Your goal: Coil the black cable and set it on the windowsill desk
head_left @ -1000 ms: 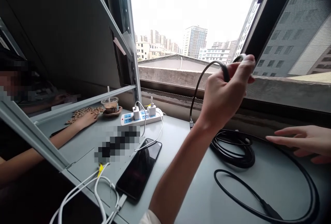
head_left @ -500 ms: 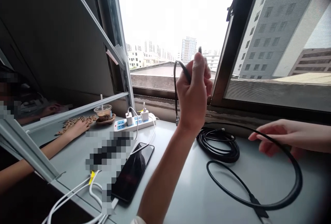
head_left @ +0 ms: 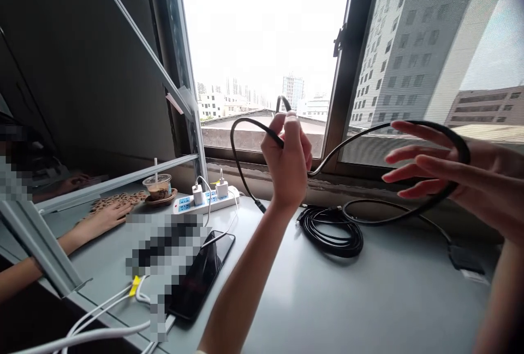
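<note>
- One loose black cable [head_left: 464, 152], up in the air over the bench [head_left: 368, 299]; I read its long axis as left-to-right, with slack loops.
- Left hand [head_left: 289, 163]: pinching the cable mid-view. Right hand [head_left: 485, 179]: fingers spread and loose, a loop crossing them.
- Two ends visible: connector [head_left: 260, 205] slants down-right, below the left hand; black plug [head_left: 465, 257] also points down-right, low at far right. Can't tell whether it touches down.
- My bench count: one coiled cable [head_left: 331, 239], one power strip [head_left: 229, 201], two white chargers [head_left: 197, 196], one phone [head_left: 200, 277].
</note>
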Tool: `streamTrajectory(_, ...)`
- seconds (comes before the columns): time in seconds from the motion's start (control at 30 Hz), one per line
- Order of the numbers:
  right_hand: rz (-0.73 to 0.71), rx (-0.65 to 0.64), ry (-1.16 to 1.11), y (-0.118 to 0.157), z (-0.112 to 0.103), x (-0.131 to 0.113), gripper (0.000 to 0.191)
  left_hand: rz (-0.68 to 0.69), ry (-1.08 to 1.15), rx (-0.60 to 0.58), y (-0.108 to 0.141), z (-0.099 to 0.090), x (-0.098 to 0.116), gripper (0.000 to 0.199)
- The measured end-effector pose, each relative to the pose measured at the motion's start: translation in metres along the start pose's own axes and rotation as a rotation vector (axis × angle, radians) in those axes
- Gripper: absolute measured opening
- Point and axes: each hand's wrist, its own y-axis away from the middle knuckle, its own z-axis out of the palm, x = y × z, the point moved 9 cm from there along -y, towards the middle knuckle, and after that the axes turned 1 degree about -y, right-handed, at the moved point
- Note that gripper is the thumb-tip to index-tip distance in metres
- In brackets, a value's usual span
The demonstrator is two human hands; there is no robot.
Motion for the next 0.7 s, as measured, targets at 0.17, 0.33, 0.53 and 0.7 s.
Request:
streamTrajectory(0.17,0.004,0.114,-0.144,0.002,0.007,-0.017,0.052,-0.126,-0.305,-0.376,0.005,0.021,-0.018,0.045)
streamTrajectory(0.33,0.046,0.114,-0.075,0.003,0.019,-0.019,0.060,-0.077,-0.739,-0.476,0.014,0.022,-0.021,0.045)
streamTrajectory(0.53,0.103,-0.134,0.032,0.006,0.063,-0.014,0.043,0.002,-0.777,-0.882,0.051,0.066,-0.026,0.028)
streamTrajectory(0.7,-0.010,-0.024,-0.024,0.006,0.055,-0.029,0.056,0.058,-0.787,-0.900,0.063,0.074,-0.020,0.029)
